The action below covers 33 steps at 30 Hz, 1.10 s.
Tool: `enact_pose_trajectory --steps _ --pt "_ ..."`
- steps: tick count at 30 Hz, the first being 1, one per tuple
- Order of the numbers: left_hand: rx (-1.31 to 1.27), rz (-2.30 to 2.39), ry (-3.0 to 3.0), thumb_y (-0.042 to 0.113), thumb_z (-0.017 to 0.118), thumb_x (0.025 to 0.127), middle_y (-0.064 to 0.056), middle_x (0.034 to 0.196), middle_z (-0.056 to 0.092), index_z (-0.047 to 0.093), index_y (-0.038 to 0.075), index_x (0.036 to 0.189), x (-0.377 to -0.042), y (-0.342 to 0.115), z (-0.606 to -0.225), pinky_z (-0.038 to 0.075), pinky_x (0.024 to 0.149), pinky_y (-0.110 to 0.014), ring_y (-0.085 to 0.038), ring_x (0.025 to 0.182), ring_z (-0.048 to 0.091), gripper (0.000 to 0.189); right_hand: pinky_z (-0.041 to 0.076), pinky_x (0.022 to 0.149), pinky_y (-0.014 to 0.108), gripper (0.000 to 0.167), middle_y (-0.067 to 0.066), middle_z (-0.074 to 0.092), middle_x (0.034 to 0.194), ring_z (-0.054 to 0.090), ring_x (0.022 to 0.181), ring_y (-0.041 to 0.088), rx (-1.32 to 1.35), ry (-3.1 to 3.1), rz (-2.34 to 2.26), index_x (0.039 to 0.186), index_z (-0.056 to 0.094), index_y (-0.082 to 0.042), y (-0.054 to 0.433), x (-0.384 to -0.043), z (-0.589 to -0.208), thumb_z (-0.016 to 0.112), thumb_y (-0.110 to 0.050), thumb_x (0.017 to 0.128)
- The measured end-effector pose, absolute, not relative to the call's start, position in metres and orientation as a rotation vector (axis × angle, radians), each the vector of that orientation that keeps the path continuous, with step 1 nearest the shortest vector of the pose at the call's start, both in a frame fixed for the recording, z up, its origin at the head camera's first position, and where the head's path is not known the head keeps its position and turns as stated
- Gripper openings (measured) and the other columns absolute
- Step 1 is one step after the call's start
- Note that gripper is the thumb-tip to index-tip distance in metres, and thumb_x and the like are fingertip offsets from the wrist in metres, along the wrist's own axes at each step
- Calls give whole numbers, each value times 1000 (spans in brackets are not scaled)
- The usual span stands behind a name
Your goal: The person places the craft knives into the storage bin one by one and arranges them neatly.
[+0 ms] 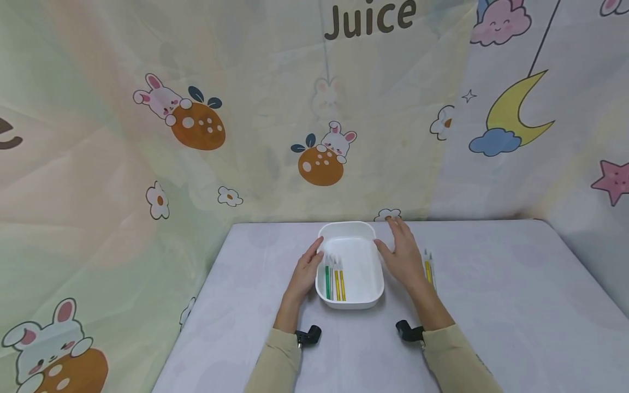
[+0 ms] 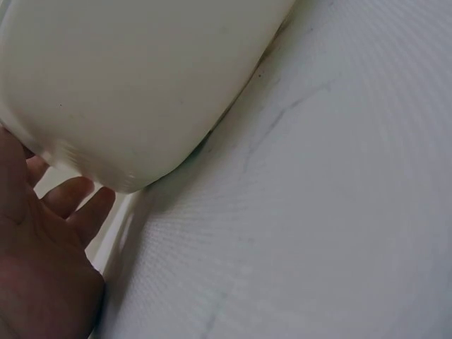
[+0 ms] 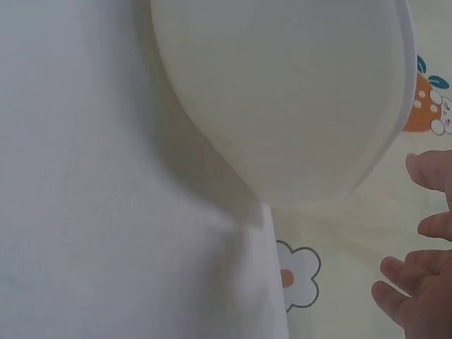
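Observation:
A white rectangular tray [image 1: 363, 275] with rounded corners sits on the table. Along its left side lie several slender sticks [image 1: 343, 286], green, greyish and yellow with pale tips; their exact kind is too small to tell. My left hand [image 1: 304, 273] is at the tray's left wall, fingers extended along it; in the left wrist view its fingertips meet the tray's side [image 2: 141, 92]. My right hand [image 1: 403, 256] is spread beside the far right corner. From the right wrist, the fingers [image 3: 431, 171] appear apart from the tray [image 3: 296, 99].
More slender yellow and pale sticks [image 1: 428, 271] lie on the table just right of my right hand, partly hidden by the wrist. The white-covered table [image 1: 516, 305] backs onto a printed cloth wall [image 1: 265, 164] with rabbits and flowers. Black cameras [image 1: 309, 335] are on both wrists.

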<state>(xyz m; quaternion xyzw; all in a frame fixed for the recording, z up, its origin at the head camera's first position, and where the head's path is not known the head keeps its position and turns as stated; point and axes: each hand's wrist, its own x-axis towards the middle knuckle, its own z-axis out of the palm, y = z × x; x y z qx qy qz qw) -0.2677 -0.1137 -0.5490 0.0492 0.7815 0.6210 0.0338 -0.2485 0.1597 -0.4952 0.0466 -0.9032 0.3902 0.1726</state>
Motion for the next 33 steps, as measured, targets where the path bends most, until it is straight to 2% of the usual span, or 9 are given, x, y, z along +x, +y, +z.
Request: enact_pose_trajectory --steps 5,13,21,26,30,33 --pt "129 1890 2408 39 46 110 21 165 36 45 45 155 -268 -113 -549 20 131 -47 -9 158 26 45 29 120 71 69 23 27 169 28 154 48 105 -2589 1088 159 38 -6 166 -248 -494 66 -30 101" --pt "118 1889 2410 39 47 110 21 165 37 46 49 152 -268 -113 -549 20 131 -47 -9 158 26 44 28 118 74 74 26 24 169 26 153 52 70 -2653 1078 162 31 -3 178 -247 -496 63 -35 103" --pt "118 1881 2425 42 47 109 20 165 36 45 47 154 -267 -113 -549 21 131 -47 -10 158 26 45 29 120 70 74 30 24 167 27 152 52 32 -2708 1088 160 31 3 189 -251 -499 68 -22 100" --pt "131 1893 2417 42 48 109 17 166 36 45 47 154 -267 -114 -549 21 131 -49 -13 159 26 45 30 120 70 75 32 24 166 28 151 54 -9 -2748 1097 160 31 4 195 -250 -499 69 -20 100" --pt "117 1883 2422 42 47 109 18 166 37 45 48 153 -267 -114 -549 21 131 -48 -13 159 27 44 32 119 69 73 34 28 163 32 148 54 -11 -2753 1088 158 33 6 202 -250 -501 68 -19 100" --pt "109 1874 2430 40 46 110 18 165 38 45 49 152 -268 -114 -548 21 131 -48 -13 159 27 44 39 115 68 71 33 30 162 41 143 53 -20 -2764 1090 158 34 5 206 -250 -502 68 -19 100"
